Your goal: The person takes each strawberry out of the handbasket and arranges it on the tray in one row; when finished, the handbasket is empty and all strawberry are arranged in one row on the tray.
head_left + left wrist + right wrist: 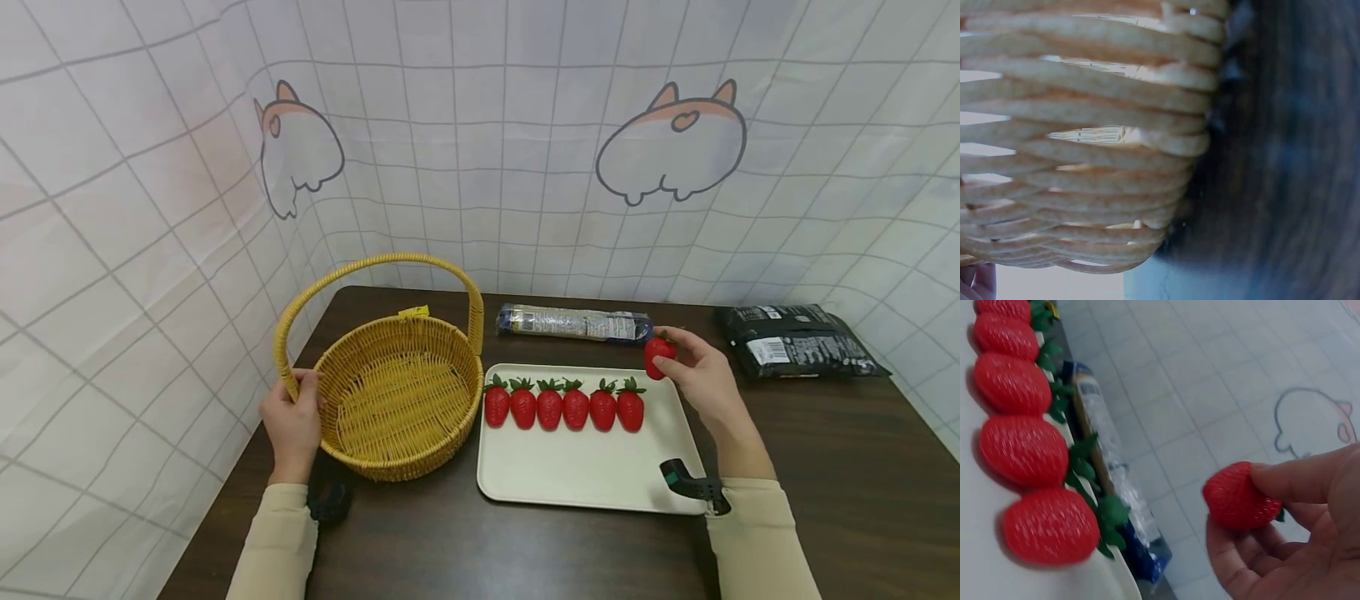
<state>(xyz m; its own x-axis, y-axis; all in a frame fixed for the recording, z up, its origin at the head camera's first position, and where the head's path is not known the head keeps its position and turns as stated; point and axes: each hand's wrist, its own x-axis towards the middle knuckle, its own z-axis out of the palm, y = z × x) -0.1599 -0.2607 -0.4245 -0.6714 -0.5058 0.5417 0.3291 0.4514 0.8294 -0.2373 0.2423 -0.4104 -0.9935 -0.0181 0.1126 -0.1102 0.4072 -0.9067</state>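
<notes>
My right hand (705,375) pinches a red strawberry (657,357) between thumb and fingers, over the far right corner of a cream tray (570,471). In the right wrist view the strawberry (1239,497) sits between the thumb above and curled fingers below. Several more strawberries (575,407) lie in a row on the tray, leaves pointing away from me. My left hand (294,427) grips a yellow wicker basket (401,468) at its left side, where the tall handle meets the rim. Nothing lies inside the basket. Its woven wall (1085,162) fills much of the left wrist view.
Behind the tray lies a long clear-and-blue plastic packet (573,323). A black bag (798,342) with a white label rests at the back right of the dark wooden table (525,550). A white gridded curtain (480,142) hangs behind and along the sides.
</notes>
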